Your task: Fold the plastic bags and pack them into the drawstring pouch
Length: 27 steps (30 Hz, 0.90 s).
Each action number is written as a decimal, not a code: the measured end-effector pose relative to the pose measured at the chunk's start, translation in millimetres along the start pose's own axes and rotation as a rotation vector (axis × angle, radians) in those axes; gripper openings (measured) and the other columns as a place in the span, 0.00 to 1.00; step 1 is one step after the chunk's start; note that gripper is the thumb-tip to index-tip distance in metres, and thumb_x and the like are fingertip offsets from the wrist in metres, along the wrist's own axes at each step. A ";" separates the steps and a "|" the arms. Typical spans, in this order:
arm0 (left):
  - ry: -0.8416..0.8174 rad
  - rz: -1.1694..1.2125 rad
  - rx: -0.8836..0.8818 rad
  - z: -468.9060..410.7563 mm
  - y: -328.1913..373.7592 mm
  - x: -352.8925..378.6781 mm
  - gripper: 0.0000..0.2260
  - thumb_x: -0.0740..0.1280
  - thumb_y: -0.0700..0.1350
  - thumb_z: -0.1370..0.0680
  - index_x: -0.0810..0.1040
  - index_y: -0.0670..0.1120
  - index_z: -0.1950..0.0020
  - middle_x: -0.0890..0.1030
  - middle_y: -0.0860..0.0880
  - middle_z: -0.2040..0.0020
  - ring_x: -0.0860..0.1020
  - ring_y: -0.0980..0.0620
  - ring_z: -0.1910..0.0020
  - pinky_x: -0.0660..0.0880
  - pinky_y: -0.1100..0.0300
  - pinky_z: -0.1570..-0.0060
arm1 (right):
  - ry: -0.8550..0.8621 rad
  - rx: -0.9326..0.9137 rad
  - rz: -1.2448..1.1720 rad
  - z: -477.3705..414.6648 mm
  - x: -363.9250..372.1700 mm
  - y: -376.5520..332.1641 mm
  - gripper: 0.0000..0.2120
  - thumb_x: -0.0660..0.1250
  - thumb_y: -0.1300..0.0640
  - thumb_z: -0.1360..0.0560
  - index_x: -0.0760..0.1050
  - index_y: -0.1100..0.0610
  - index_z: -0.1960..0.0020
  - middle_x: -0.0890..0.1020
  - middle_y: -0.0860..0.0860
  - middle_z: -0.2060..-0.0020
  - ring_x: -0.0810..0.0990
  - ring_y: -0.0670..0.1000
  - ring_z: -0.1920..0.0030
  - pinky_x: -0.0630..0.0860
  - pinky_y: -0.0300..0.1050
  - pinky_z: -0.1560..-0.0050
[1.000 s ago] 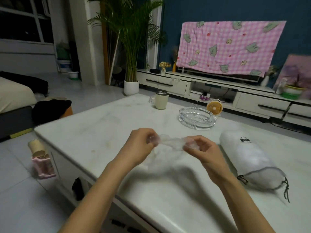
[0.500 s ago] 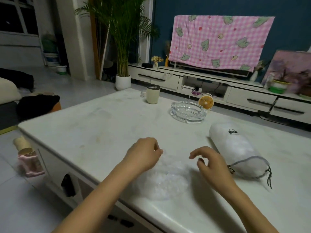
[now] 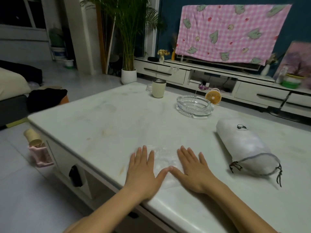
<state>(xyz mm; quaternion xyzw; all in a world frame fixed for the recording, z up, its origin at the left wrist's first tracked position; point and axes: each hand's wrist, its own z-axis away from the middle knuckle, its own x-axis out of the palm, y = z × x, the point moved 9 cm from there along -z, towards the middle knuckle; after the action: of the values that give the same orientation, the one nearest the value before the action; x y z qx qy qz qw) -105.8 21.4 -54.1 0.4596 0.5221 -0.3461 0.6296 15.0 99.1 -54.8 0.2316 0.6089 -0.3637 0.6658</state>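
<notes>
Both hands have dropped flat since half a second ago: the left grip (image 3: 143,170) and right grip (image 3: 193,170) press down, released with fingers straight and thumb tips touching, on the crinkled clear plastic bag (image 3: 164,158) near the front edge of the white marble desk (image 3: 117,125). A stuffed white mesh drawstring pouch (image 3: 247,147) lies apart, to the right.

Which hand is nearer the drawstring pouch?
Right. The right hand lies flat on the plastic bag, just left of the pouch; the left hand lies farther left.
</notes>
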 end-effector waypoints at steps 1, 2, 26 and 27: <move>0.005 0.002 -0.015 0.3 -2.3 0.8 0.36 0.42 0.67 0.23 0.40 0.47 0.23 0.36 0.44 0.23 0.35 0.47 0.25 0.34 0.51 0.27 | 0.003 0.038 0.006 2.6 -1.1 4.6 0.49 0.30 0.27 0.37 0.37 0.53 0.23 0.38 0.48 0.24 0.35 0.49 0.25 0.32 0.53 0.27; 0.017 0.007 -0.027 1.2 -2.6 -2.4 0.34 0.43 0.66 0.22 0.41 0.48 0.23 0.37 0.44 0.23 0.37 0.46 0.24 0.35 0.51 0.27 | 0.005 0.072 0.017 3.7 -2.4 9.7 0.45 0.33 0.29 0.32 0.38 0.54 0.23 0.38 0.49 0.24 0.35 0.50 0.24 0.33 0.53 0.27; 0.067 0.059 0.167 -4.6 -22.0 -8.4 0.54 0.22 0.76 0.45 0.39 0.53 0.23 0.35 0.53 0.25 0.35 0.51 0.25 0.32 0.56 0.29 | 0.221 -0.248 -0.393 -2.4 -20.0 -30.6 0.26 0.52 0.40 0.22 0.55 0.45 0.26 0.57 0.42 0.26 0.54 0.43 0.25 0.48 0.40 0.26; 0.117 0.083 0.203 -3.0 -21.7 -13.2 0.51 0.23 0.75 0.42 0.43 0.53 0.23 0.38 0.55 0.26 0.38 0.52 0.24 0.33 0.58 0.28 | 0.343 -0.229 -0.554 6.4 -33.6 -19.7 0.21 0.56 0.43 0.22 0.61 0.44 0.30 0.65 0.41 0.29 0.61 0.41 0.28 0.55 0.36 0.28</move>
<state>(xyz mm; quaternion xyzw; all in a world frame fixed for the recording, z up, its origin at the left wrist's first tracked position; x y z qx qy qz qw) -129.5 16.2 -46.1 0.5617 0.5009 -0.3431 0.5621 4.2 88.7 -18.3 0.0389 0.7887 -0.4156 0.4513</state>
